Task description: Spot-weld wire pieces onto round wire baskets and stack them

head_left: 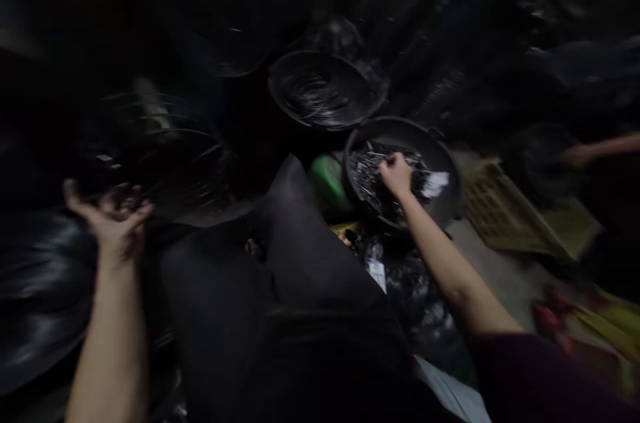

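Observation:
My right hand reaches into a black basin at centre right. Its fingers are curled at a heap of thin, shiny dark pieces; what they pinch, if anything, cannot be made out. A crumpled white scrap lies in the basin beside the hand. On the left, my left hand is raised palm up, fingers spread and dirty, holding nothing. Near it is a dim dark container with thin strands around its rim, blurred. A second black basin with shiny dark strands stands behind the first.
A green rounded object sits left of the near basin. To the right stands a yellowish plastic crate, and beyond it another person's hand reaches in. Black plastic bags bulge at far left. Dark cloth covers my lap.

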Demonstrator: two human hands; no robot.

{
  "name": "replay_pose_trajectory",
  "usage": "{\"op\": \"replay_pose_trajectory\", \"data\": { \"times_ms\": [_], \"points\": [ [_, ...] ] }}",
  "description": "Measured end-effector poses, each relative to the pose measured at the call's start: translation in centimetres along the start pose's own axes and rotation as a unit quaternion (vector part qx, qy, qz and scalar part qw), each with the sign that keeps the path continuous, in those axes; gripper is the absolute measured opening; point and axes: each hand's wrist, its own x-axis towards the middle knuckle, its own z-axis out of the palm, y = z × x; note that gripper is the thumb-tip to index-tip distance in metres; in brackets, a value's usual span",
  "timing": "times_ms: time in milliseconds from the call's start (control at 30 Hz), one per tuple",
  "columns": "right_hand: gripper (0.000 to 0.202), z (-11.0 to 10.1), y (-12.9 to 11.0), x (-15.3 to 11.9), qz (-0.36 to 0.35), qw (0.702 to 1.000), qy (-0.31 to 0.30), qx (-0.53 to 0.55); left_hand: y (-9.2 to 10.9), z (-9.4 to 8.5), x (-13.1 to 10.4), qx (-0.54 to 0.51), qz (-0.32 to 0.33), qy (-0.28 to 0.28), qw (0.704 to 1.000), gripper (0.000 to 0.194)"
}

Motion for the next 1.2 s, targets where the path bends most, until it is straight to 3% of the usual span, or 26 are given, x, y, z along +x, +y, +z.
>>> {"op": "replay_pose_trajectory", "data": {
  "times_ms": [100,167,267,367,400,533,633,700,800,867,900,967,1033,1133,1200],
  "points": [
    [0.04,-0.5,-2.6,-1.6,0.001,0.998,0.025,0.064,3.5,0.4,-2.7,-0.086,-0.006,0.002,0.996,0.124],
    [0.043,-0.7,-4.9,-2.7,-0.022,0.986,0.047,0.159,5.0,0.7,-3.6,-0.08,0.009,-0.002,0.997,0.13],
    [0.048,-0.9,-9.2,-6.0,-0.075,0.948,0.048,0.307,6.2,0.8,-4.5,-0.048,0.025,-0.003,0.999,0.135],
    [0.051,-0.4,-12.8,-10.7,-0.111,0.921,0.028,0.372,6.9,0.9,-5.5,-0.014,0.07,-0.011,0.997,0.127],
    [0.051,0.3,-13.4,-12.3,-0.117,0.92,0.0,0.373,7.1,1.0,-5.8,0.0,0.095,-0.016,0.995,0.123],
    [0.039,3.2,-13.1,-16.4,-0.142,0.922,-0.205,0.297,8.9,1.8,-6.6,0.071,0.203,-0.038,0.976,0.107],
    [0.034,2.9,-13.7,-16.4,-0.163,0.914,-0.257,0.269,10.8,2.4,-6.5,0.157,0.244,-0.055,0.955,0.098],
    [0.034,1.2,-16.1,-15.9,-0.181,0.896,-0.288,0.286,11.9,2.8,-6.3,0.217,0.251,-0.075,0.94,0.091],
    [0.042,-1.6,-21.8,-15.2,-0.233,0.83,-0.405,0.304,13.0,3.4,-6.2,0.285,0.251,-0.103,0.92,0.081],
    [0.034,-2.1,-25.5,-14.8,-0.284,0.783,-0.477,0.279,13.4,3.8,-6.2,0.314,0.255,-0.121,0.907,0.076],
    [0.028,-2.0,-27.0,-14.7,-0.312,0.775,-0.484,0.262,13.6,3.9,-6.3,0.323,0.258,-0.129,0.901,0.075],
    [0.021,-1.3,-29.0,-14.7,-0.381,0.787,-0.432,0.222,13.8,3.9,-6.4,0.33,0.263,-0.138,0.896,0.074],
    [0.022,-0.5,-29.9,-15.2,-0.468,0.801,-0.336,0.163,13.9,3.6,-6.5,0.324,0.263,-0.139,0.898,0.073],
    [0.035,-0.1,-29.9,-16.3,-0.591,0.773,-0.226,0.046,13.7,3.0,-6.8,0.307,0.253,-0.132,0.908,0.071],
    [0.037,-0.2,-29.7,-16.7,-0.641,0.745,-0.185,-0.02,13.4,2.6,-7.0,0.293,0.24,-0.125,0.917,0.071]
  ]
}}
